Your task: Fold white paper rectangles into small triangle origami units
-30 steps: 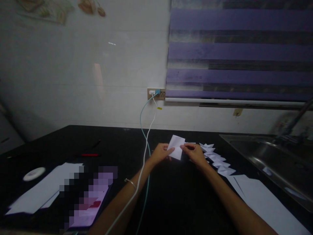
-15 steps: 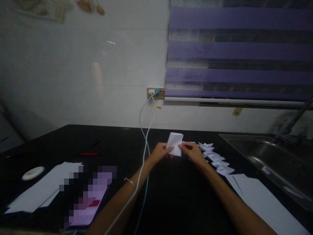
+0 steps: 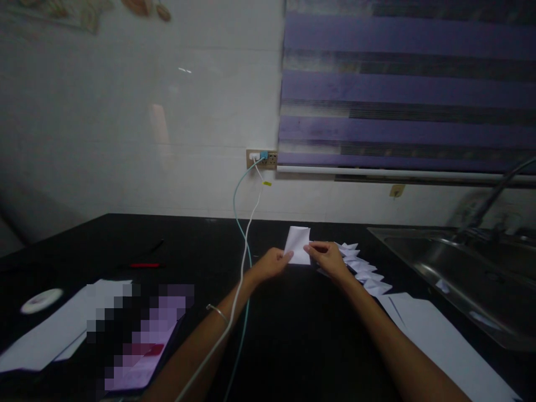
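A small folded sheet of white paper (image 3: 298,243) is held up over the dark counter between both hands. My left hand (image 3: 272,262) pinches its lower left side with the thumb in front. At its right edge, the thumb and forefinger of my right hand (image 3: 329,258) grip it. Just right of that hand runs a row of several pointed folded paper pieces (image 3: 365,269), partly covered by the hand and forearm. A stack of white paper sheets (image 3: 439,340) lies beside my right forearm.
White and teal cables (image 3: 247,234) hang from the wall socket (image 3: 268,160) and cross my left forearm. At left lie a red pen (image 3: 144,265), a white round object (image 3: 42,300), more paper (image 3: 54,335) and a partly blurred phone (image 3: 142,363). A steel sink (image 3: 402,254) is at right.
My view has turned slightly right, so the surroundings sit further left. The paper stays in both hands and now faces me flatter, while my left fingers beneath it no longer show.
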Available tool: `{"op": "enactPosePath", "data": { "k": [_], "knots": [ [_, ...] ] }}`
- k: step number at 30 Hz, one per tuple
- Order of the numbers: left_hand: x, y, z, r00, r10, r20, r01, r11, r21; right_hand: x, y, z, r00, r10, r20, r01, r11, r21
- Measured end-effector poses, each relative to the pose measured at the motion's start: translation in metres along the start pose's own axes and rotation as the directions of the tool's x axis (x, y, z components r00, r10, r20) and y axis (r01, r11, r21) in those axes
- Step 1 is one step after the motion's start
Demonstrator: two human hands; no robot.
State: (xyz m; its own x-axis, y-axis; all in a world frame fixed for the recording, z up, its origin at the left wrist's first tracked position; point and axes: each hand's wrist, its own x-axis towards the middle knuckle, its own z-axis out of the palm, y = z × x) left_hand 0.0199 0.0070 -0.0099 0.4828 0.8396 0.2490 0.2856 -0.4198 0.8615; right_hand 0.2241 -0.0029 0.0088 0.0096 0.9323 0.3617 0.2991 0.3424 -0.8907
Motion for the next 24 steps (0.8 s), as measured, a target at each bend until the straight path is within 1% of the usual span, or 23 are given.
{"op": "enactPosePath", "data": {
  "k": [4,6,8,11,14,17,24],
  "knots": [
    [-0.005,0.007,-0.001,0.997,-0.045,0.069,0.049,0.998,-0.050,-0.001,-0.003,-0.001,1.000,0.003,0.020,-0.004,1.000,0.031],
    [-0.008,0.013,-0.003,0.994,-0.034,0.103,0.041,0.997,-0.073,-0.002,-0.005,-0.002,0.999,0.011,0.047,-0.014,0.999,0.044],
    [-0.009,0.016,-0.004,0.996,-0.015,0.083,0.022,0.996,-0.082,-0.003,-0.007,-0.003,0.994,-0.006,0.109,0.002,0.999,0.032],
    [-0.006,0.014,-0.004,1.000,0.016,0.005,-0.016,0.999,-0.034,-0.004,-0.009,-0.004,0.978,-0.061,0.197,0.066,0.998,-0.018],
    [-0.002,0.007,-0.003,1.000,-0.005,-0.016,0.005,1.000,-0.008,-0.005,-0.011,-0.005,0.975,-0.077,0.208,0.089,0.995,-0.051],
    [-0.002,0.004,-0.003,0.999,-0.042,0.014,0.043,0.997,-0.057,-0.005,-0.012,-0.005,0.977,-0.061,0.204,0.071,0.997,-0.041],
    [-0.004,0.009,-0.004,0.996,-0.088,0.003,0.087,0.991,-0.100,-0.006,-0.011,-0.006,0.965,-0.026,0.262,0.029,1.000,-0.008]
  ]
}}
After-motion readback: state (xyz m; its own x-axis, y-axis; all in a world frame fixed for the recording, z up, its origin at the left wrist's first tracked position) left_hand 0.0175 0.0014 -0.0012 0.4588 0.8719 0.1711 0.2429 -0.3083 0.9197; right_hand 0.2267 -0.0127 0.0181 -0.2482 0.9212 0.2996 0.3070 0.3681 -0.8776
